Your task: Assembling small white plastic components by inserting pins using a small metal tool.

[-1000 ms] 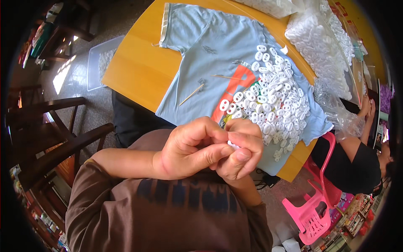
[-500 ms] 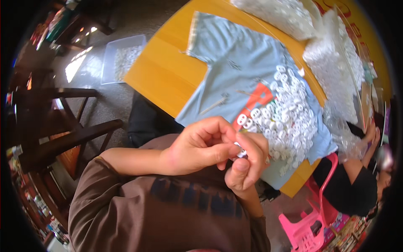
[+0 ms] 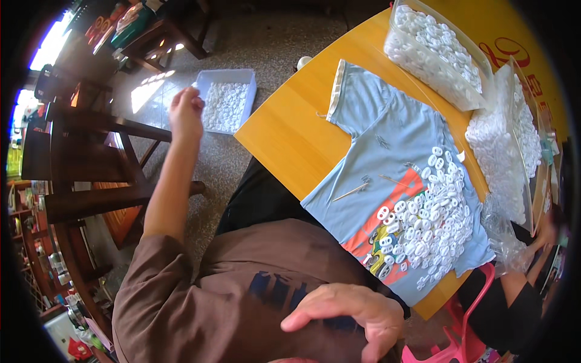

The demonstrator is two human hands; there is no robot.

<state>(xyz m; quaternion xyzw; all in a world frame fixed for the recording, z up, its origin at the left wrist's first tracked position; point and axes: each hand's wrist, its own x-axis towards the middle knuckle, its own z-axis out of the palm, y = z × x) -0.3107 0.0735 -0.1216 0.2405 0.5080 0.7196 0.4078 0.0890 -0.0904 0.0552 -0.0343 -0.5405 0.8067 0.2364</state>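
My left hand (image 3: 187,112) is stretched out to the left, beside a clear plastic bin (image 3: 251,100) on the floor. Its fingers are curled together, and whether a small piece sits in them I cannot make out. Inside the bin lie many small white oval pieces (image 3: 225,107) with holes. Close to my body, my right hand (image 3: 351,314) has thumb and fingers apart and holds nothing. A heap of similar white oval pieces (image 3: 433,227) rests on a light blue T-shirt (image 3: 387,133) spread over the yellow wooden table (image 3: 284,118).
Thin sticks (image 3: 351,192) and small dark bits lie on the shirt. Two clear containers of white pieces, a far one (image 3: 436,54) and a right one (image 3: 499,145), stand on the table. Dark wooden chairs (image 3: 103,160) are at left; a pink chair (image 3: 445,342) and another person (image 3: 505,302) are at right.
My hands have parted from around a small white piece. The left swung out to the floor bin, while the right drew back and opened. The view has shifted, showing more of the far container.
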